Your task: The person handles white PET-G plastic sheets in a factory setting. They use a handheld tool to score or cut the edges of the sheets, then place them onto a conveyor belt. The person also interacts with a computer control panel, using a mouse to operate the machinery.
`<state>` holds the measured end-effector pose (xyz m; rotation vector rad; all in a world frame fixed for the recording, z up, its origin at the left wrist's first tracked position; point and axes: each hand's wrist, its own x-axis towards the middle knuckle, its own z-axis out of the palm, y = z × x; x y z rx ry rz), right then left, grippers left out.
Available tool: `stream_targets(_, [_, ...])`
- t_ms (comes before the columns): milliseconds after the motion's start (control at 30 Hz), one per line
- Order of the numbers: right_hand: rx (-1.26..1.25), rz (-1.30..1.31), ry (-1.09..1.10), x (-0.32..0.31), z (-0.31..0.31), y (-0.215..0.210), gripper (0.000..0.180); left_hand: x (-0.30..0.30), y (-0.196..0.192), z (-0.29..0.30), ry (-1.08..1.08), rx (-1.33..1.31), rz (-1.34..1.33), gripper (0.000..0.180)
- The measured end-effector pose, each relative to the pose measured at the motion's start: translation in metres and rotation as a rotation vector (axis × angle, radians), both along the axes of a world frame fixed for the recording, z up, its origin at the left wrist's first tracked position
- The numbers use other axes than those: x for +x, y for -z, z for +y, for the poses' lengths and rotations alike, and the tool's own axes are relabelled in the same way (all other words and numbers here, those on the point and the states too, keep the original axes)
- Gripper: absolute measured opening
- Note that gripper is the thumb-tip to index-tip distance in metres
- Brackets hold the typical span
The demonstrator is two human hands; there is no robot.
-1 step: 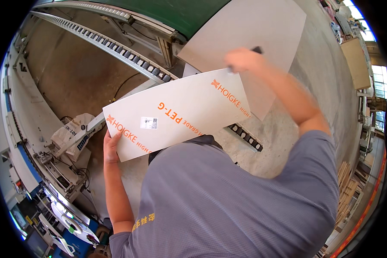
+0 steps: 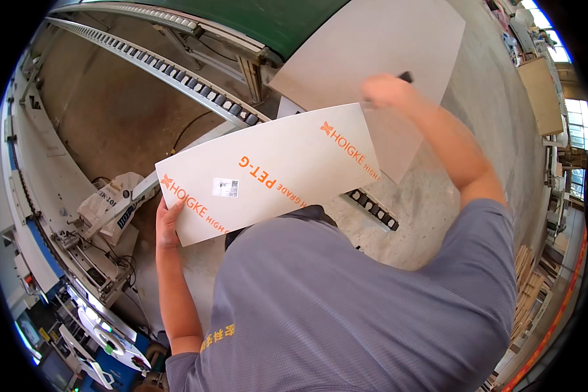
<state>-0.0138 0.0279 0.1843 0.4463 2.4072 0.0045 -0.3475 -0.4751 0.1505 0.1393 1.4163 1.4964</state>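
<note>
Above the concrete floor (image 2: pixel 431 202), a roller rail (image 2: pixel 176 75) crosses the workshop.

L hand (image 2: pixel 168 225) grips white printed panel (image 2: pixel 271 171) at its end; R hand (image 2: pixel 387 90), blurred, holds small dark tool (image 2: pixel 406 76).

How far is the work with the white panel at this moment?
In hand: the left hand grips the printed white panel at its lower corner; the right hand meets its far edge, holding something dark. A plain board lies behind. Nothing shows a finished or remaining step.
</note>
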Motion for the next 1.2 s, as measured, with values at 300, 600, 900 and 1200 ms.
stream_targets(300, [-0.488, 0.374, 0.624, 0.034, -0.006, -0.030, 0.044, -0.004, 0.007, -0.006, 0.008, -0.040, 0.020, 0.056])
stream_targets(600, [-0.505, 0.321, 0.532, 0.032, -0.019, 0.016, 0.036, -0.006, 0.009, -0.009, 0.022, -0.042, 0.061, 0.057])
stream_targets(900, [-0.519, -0.004, 0.591, 0.122, -0.139, -0.021, 0.021, -0.007, 0.005, -0.007, 0.048, -0.088, 0.087, 0.058])
stream_targets(1200, [-0.989, 0.644, 1.220, 0.092, -0.052, -0.025, 0.050, -0.025, 0.012, 0.002, 0.099, -0.072, 0.044, 0.056])
